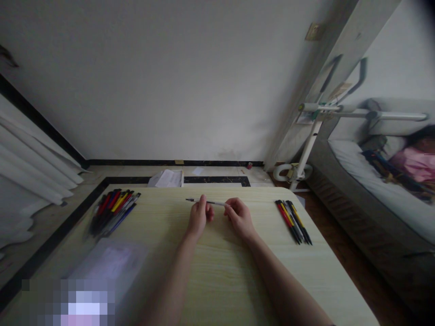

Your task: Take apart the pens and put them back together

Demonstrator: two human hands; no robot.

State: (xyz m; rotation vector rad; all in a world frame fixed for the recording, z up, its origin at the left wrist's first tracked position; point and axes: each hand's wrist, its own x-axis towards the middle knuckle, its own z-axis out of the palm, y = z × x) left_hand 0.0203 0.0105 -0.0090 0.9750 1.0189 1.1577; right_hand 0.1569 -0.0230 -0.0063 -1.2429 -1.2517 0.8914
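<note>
Both my hands hold one thin pen (217, 203) level above the light wooden table (238, 271). My left hand (199, 216) pinches it near the dark tip, which pokes out to the left. My right hand (239, 216) grips the other end with curled fingers. The pen's pale middle shows between the two hands. A pile of several red, yellow, blue and black pens (113, 210) lies at the table's far left. A smaller row of several pens (294, 221) lies at the far right.
A clear plastic sheet or bag (108, 267) lies on the table's near left. Beyond the table are white papers (166, 179) on the floor, curtains (30, 167) at left, a white stand (306, 154) and a grey sofa (374, 181) at right.
</note>
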